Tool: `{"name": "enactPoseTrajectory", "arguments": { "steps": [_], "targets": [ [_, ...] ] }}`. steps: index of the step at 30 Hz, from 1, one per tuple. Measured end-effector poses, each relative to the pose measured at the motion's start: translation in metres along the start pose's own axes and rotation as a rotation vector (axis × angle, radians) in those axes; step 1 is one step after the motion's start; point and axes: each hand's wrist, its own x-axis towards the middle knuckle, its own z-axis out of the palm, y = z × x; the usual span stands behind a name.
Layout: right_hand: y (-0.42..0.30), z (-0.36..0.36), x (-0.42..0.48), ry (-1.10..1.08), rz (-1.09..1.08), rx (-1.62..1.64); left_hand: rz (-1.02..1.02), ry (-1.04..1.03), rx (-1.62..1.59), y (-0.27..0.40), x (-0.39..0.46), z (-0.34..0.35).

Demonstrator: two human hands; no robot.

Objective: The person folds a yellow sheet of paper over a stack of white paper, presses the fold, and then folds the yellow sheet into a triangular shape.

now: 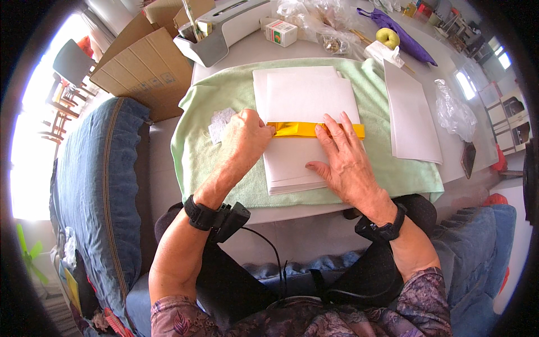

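Note:
A stack of white paper sheets (311, 99) lies on a pale green towel (227, 181). Across the stack runs a shiny gold foil strip (290, 129), its right end at the sheets' right edge. The fingertips of my left hand (244, 137) pinch the strip's left end at the edge of the stack. Spread flat, my right hand (347, 162) rests with its fingers over the strip and its thumb on the paper below. A small grey-white cloth or paper piece (220, 124) lies on the towel, partly behind my left hand.
More folded white sheets (412, 113) lie to the right, near a crumpled clear plastic bag (454, 109) and a phone (468, 160). A grey-white organizer (219, 38), small box (281, 33), apple (387, 38) and purple umbrella (412, 46) stand behind. A cardboard box (147, 63) is at left.

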Motion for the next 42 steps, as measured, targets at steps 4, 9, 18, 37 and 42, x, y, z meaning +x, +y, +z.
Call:
{"name": "enactPoseTrajectory", "arguments": {
  "steps": [4,9,18,37,42],
  "targets": [
    [0.001,-0.003,0.005,-0.041,-0.058,0.012,-0.022,-0.011,0.005,0.002,-0.001,-0.001],
    [-0.001,0.006,0.003,-0.038,0.006,0.111,-0.02,-0.005,0.022,0.001,-0.001,0.001],
    [-0.007,0.0,0.006,-0.076,-0.034,0.147,-0.022,0.037,0.007,-0.008,-0.002,0.005],
    [0.007,0.008,0.011,-0.154,-0.056,0.078,0.726,0.056,0.088,0.044,-0.046,0.016],
    [0.011,0.015,0.008,-0.087,-0.107,0.102,0.616,-0.126,0.018,0.041,-0.058,0.039]
  ]
}}
